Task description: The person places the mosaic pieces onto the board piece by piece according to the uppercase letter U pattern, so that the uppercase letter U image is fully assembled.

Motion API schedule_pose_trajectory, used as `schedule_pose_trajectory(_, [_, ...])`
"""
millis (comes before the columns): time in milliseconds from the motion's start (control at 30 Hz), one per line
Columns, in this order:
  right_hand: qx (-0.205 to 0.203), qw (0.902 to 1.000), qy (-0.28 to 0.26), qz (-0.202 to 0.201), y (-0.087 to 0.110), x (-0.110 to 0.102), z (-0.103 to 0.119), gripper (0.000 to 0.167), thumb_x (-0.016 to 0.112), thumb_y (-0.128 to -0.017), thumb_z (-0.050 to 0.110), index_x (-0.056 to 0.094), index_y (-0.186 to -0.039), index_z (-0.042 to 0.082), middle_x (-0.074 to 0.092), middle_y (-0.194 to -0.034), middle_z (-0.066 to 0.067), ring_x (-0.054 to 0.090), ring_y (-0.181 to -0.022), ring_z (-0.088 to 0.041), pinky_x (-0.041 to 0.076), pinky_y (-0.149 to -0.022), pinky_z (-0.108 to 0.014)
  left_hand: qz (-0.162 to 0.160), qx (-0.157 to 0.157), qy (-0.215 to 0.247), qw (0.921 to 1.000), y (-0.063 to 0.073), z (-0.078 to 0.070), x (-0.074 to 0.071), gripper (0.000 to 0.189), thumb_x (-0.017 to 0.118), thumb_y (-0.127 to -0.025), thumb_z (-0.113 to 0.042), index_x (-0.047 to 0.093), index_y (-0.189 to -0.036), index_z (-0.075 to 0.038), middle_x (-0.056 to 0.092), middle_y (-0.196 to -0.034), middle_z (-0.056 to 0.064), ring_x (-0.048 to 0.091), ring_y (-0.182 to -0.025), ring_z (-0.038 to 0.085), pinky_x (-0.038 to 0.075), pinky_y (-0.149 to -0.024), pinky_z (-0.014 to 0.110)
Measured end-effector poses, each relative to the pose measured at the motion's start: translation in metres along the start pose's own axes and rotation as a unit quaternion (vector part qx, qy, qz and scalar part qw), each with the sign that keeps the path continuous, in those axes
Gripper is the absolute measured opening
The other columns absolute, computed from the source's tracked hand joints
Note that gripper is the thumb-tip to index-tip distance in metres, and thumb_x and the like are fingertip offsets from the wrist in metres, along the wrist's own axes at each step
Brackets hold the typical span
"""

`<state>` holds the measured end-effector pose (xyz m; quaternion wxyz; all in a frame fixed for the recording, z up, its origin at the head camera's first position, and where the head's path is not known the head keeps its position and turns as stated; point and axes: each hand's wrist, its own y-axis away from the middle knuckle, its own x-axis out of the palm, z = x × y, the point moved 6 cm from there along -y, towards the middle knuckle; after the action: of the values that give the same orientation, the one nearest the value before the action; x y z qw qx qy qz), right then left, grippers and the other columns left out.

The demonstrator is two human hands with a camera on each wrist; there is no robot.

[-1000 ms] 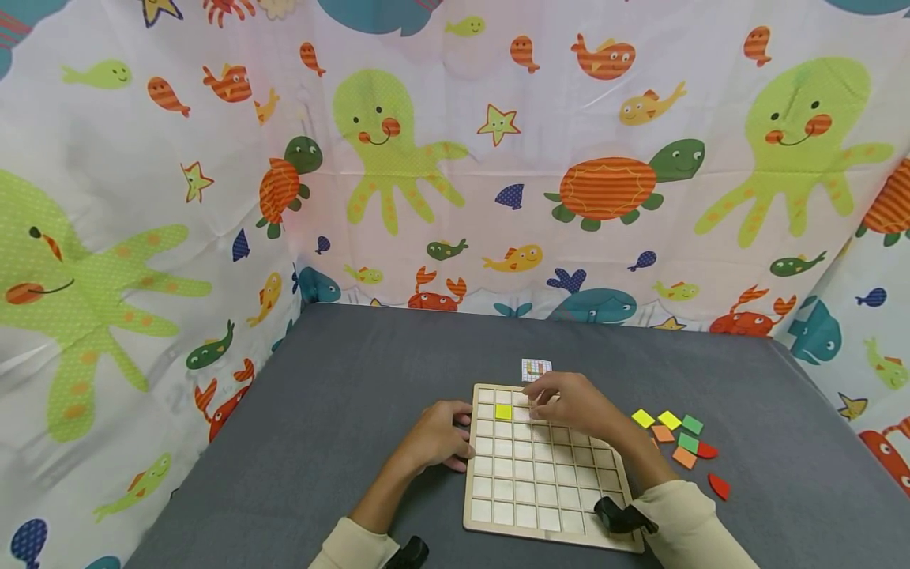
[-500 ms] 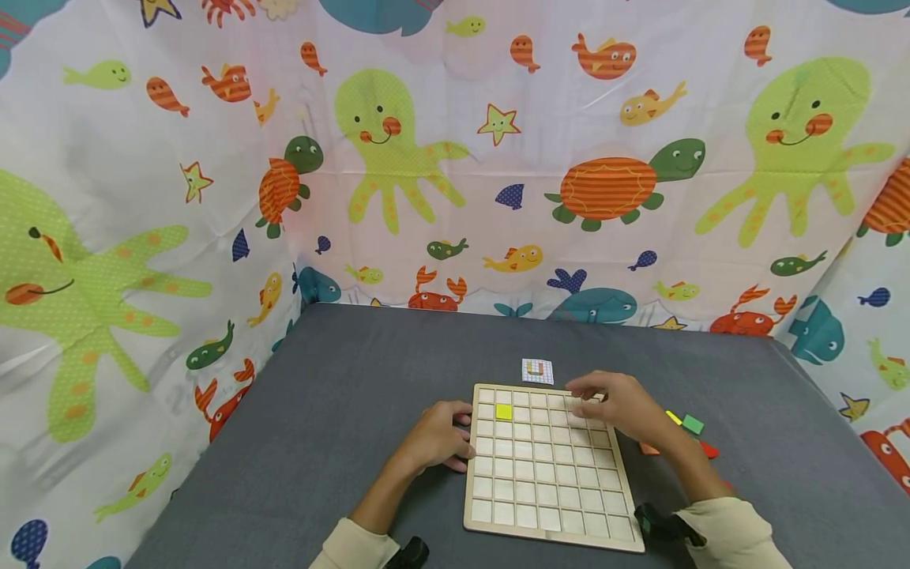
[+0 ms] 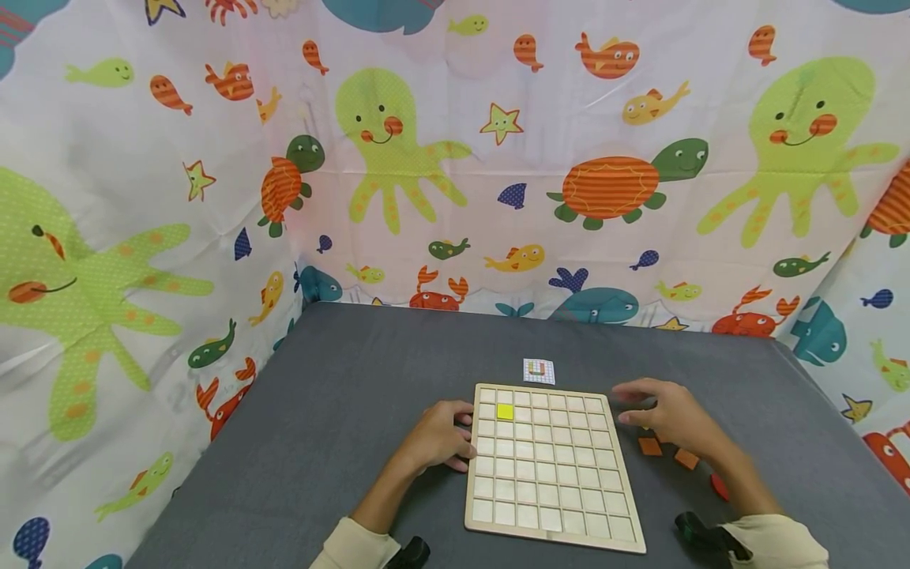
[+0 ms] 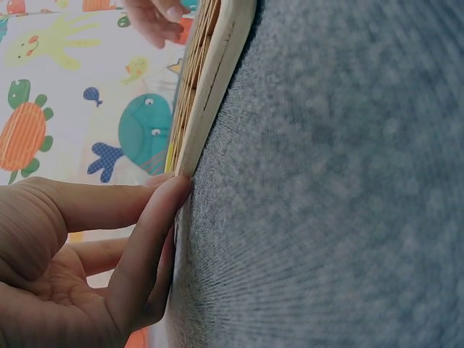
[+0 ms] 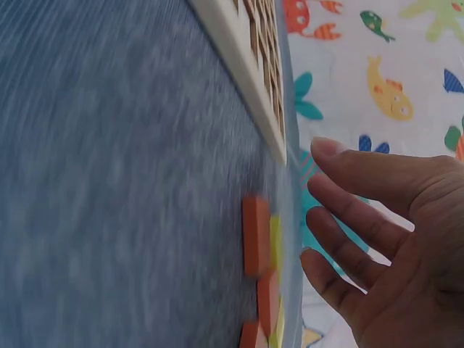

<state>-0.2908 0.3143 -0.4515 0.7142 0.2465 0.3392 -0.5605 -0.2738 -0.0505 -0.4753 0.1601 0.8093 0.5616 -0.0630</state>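
A wooden grid board (image 3: 554,540) lies on the grey tabletop, with a yellow square tile (image 3: 505,412) in a cell near its far left corner. My left hand (image 3: 435,438) rests at the board's left side, its fingertips touching the wooden rim, as the left wrist view also shows. Beyond the right edge, my right hand (image 3: 668,415) hovers with fingers spread and nothing held. Partly hidden below it are orange square tiles (image 3: 650,446) and a red tile (image 3: 720,486). In the right wrist view, yellow tiles (image 5: 275,243) show behind the orange ones.
A small card (image 3: 539,371) with a coloured grid pattern lies just past the board's far edge. A curtain (image 3: 483,142) printed with sea animals stands behind and beside the grey tabletop (image 3: 398,348).
My right hand has moved from over the board's far edge rightward to the loose tiles, uncovering the top cells and the card. The left hand has stayed at the rim.
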Motion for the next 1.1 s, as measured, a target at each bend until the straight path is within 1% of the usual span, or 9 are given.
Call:
schedule_pose_trajectory(67, [0.010, 1.0000, 0.001, -0.001, 0.003, -0.004, -0.006, 0.048, 0.083, -0.094, 0.024, 0.070, -0.136, 0.005, 0.074, -0.125, -0.014, 0.070, -0.111, -0.033, 0.062, -0.078, -0.037, 0.000, 0.000, 0.000, 1.0000, 0.000, -0.001, 0.000, 0.071, 0.079, -0.078, 0.020, 0.057, -0.145, 0.007, 0.059, -0.122, 0.018, 0.067, -0.091, 0.024, 0.067, -0.058, 0.037])
schedule_pose_trajectory(167, [0.014, 0.9998, 0.016, -0.002, 0.007, -0.008, -0.013, 0.050, 0.084, -0.093, 0.026, 0.070, -0.136, 0.005, 0.075, -0.125, -0.013, 0.070, -0.113, -0.034, 0.062, -0.087, -0.047, 0.000, 0.000, 0.000, 1.0000, 0.000, -0.001, 0.000, 0.071, 0.078, -0.078, 0.020, 0.057, -0.145, 0.007, 0.059, -0.122, 0.018, 0.067, -0.091, 0.024, 0.067, -0.058, 0.037])
schedule_pose_trajectory(267, [0.019, 0.9993, 0.031, 0.001, 0.010, -0.011, -0.018, 0.052, 0.085, -0.092, 0.029, 0.070, -0.135, 0.004, 0.074, -0.125, -0.015, 0.068, -0.115, -0.038, 0.061, -0.090, -0.055, 0.000, -0.001, -0.001, 1.0000, 0.000, -0.001, 0.000, 0.071, 0.078, -0.079, 0.020, 0.057, -0.145, 0.007, 0.059, -0.122, 0.018, 0.067, -0.092, 0.024, 0.067, -0.058, 0.037])
schedule_pose_trajectory(333, [0.025, 0.9990, 0.038, 0.002, 0.012, -0.012, -0.020, 0.053, 0.085, -0.092, 0.030, 0.070, -0.135, 0.004, 0.073, -0.124, -0.015, 0.067, -0.117, -0.039, 0.060, -0.090, -0.057, 0.000, 0.000, -0.002, 1.0000, 0.000, -0.001, 0.000, 0.071, 0.078, -0.079, 0.019, 0.057, -0.145, 0.007, 0.059, -0.122, 0.018, 0.067, -0.092, 0.024, 0.067, -0.058, 0.037])
schedule_pose_trajectory(467, [0.037, 0.9981, 0.050, 0.006, 0.013, -0.013, -0.024, 0.052, 0.085, -0.091, 0.029, 0.071, -0.134, 0.003, 0.073, -0.122, -0.015, 0.067, -0.115, -0.037, 0.060, -0.089, -0.051, -0.001, 0.001, -0.003, 1.0000, 0.000, 0.000, -0.001, 0.071, 0.078, -0.079, 0.019, 0.057, -0.145, 0.008, 0.059, -0.122, 0.018, 0.067, -0.092, 0.024, 0.067, -0.058, 0.037])
schedule_pose_trajectory(700, [0.056, 0.9970, 0.052, 0.015, 0.013, -0.012, -0.032, 0.047, 0.083, -0.090, 0.021, 0.072, -0.132, 0.003, 0.073, -0.119, -0.013, 0.065, -0.107, -0.029, 0.057, -0.081, -0.037, 0.001, 0.001, 0.001, 1.0000, 0.001, -0.001, 0.000, 0.071, 0.078, -0.078, 0.020, 0.057, -0.145, 0.008, 0.059, -0.122, 0.018, 0.067, -0.092, 0.025, 0.067, -0.058, 0.037])
schedule_pose_trajectory(833, [0.055, 0.9972, 0.048, 0.017, 0.013, -0.011, -0.036, 0.045, 0.082, -0.089, 0.016, 0.073, -0.131, 0.004, 0.073, -0.120, -0.013, 0.065, -0.107, -0.029, 0.058, -0.081, -0.037, 0.002, 0.002, 0.001, 1.0000, 0.001, -0.001, 0.000, 0.072, 0.078, -0.078, 0.020, 0.056, -0.145, 0.008, 0.059, -0.122, 0.019, 0.067, -0.093, 0.025, 0.067, -0.058, 0.037])
schedule_pose_trajectory(933, [0.054, 0.9969, 0.055, 0.015, 0.012, -0.011, -0.037, 0.043, 0.082, -0.089, 0.015, 0.074, -0.129, 0.003, 0.073, -0.119, -0.013, 0.065, -0.107, -0.029, 0.058, -0.081, -0.037, 0.003, 0.005, -0.003, 1.0000, 0.001, -0.001, 0.000, 0.072, 0.078, -0.079, 0.019, 0.056, -0.146, 0.007, 0.059, -0.124, 0.019, 0.067, -0.095, 0.025, 0.067, -0.058, 0.037])
schedule_pose_trajectory(1100, [0.062, 0.9960, 0.059, 0.025, 0.012, -0.011, -0.037, 0.036, 0.080, -0.091, 0.015, 0.076, -0.124, 0.002, 0.071, -0.112, -0.010, 0.063, -0.094, -0.023, 0.057, -0.069, -0.029, 0.003, 0.007, 0.000, 1.0000, 0.001, -0.001, 0.000, 0.071, 0.078, -0.078, 0.020, 0.056, -0.145, 0.009, 0.060, -0.123, 0.020, 0.067, -0.093, 0.025, 0.067, -0.058, 0.037])
